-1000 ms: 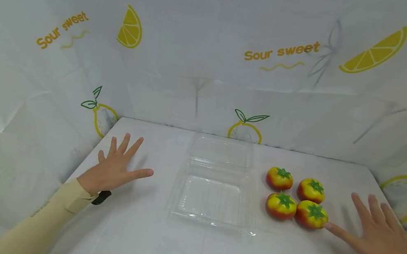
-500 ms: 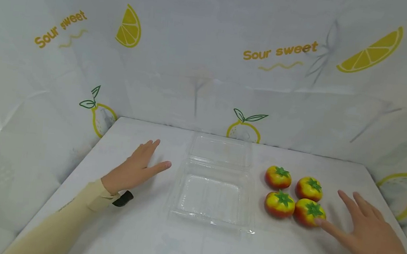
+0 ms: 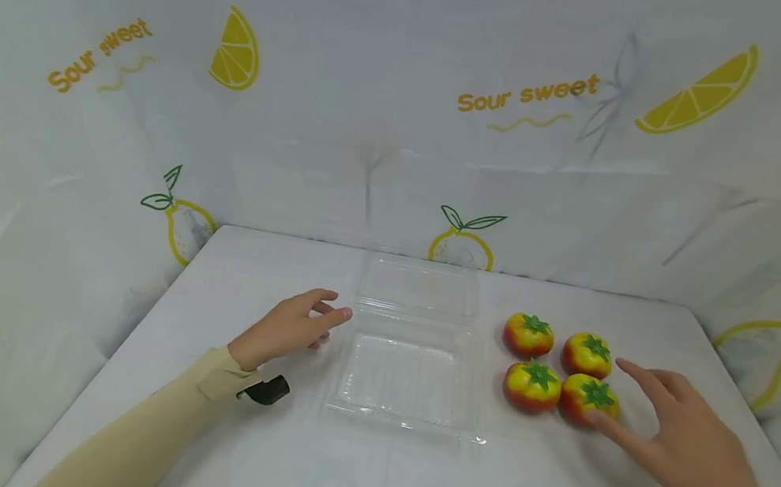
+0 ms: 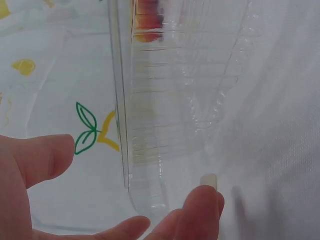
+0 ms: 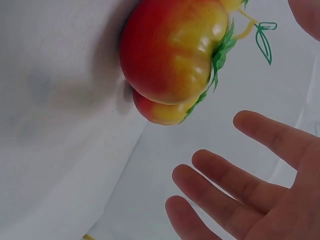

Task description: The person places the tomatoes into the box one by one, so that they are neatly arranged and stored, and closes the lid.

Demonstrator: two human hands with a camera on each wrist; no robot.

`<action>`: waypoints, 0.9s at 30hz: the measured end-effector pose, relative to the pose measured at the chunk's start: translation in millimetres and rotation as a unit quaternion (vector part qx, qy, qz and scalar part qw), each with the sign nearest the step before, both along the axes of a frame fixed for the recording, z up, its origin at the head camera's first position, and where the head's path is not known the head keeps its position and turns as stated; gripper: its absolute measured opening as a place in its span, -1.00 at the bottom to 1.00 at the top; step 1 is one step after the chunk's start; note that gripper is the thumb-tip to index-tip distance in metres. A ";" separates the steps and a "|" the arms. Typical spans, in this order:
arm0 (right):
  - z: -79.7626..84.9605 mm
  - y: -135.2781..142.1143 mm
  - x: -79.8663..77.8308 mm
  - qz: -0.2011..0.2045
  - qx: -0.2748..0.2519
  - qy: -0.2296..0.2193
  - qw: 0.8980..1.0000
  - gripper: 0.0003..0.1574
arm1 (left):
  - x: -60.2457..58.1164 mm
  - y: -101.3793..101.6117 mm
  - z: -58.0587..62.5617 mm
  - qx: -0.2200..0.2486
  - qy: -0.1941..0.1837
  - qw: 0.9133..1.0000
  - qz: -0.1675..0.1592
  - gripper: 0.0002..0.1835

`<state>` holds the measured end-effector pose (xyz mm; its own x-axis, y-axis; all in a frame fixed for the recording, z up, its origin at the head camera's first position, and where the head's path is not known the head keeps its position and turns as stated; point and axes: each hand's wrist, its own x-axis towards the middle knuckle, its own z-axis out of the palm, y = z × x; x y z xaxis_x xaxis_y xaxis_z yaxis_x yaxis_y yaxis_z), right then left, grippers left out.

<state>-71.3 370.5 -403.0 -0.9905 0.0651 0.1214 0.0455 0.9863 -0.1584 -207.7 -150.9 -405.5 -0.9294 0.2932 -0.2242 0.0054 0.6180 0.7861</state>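
A clear plastic clamshell box [image 3: 401, 379] lies opened out on the table, its lid [image 3: 421, 288] folded back toward the wall. My left hand [image 3: 284, 331] is at the box's left side, fingers loosely bent, thumb tip right by the hinge edge. In the left wrist view, the fingers stay just short of the clear wall [image 4: 185, 75]. To the right of the box sit several red-and-yellow tomatoes [image 3: 533, 385] with green leafy tops. My right hand [image 3: 691, 442] hovers beside the near right tomato [image 3: 590, 401], thumb overlapping it, fingers spread with nothing between them.
The white-covered table [image 3: 366, 479] ends at a back edge against a white curtain [image 3: 349, 96] printed with lemons and lettering. More of that curtain hangs on the left and right. A dark wrist strap [image 3: 268, 390] shows under the left sleeve.
My left hand has moved right to the box, its spread fingers drawing together and bending. The right hand has come slightly left over the tomatoes. Box and tomatoes stay in place.
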 end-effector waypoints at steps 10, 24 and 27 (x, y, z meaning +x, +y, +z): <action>4.6 -9.6 -6.7 0.002 0.004 -0.055 0.998 0.33 | -8.2 7.9 -13.5 0.095 -0.077 0.992 0.011 -0.34; 0.9 -20.2 -15.4 -0.005 -0.007 -0.080 0.997 0.16 | -6.7 9.5 -15.0 0.124 -0.094 0.988 0.015 -0.53; -0.1 -22.5 -16.6 -0.006 -0.008 -0.081 0.997 0.16 | -5.6 9.8 -15.7 0.127 -0.094 0.987 0.014 -0.58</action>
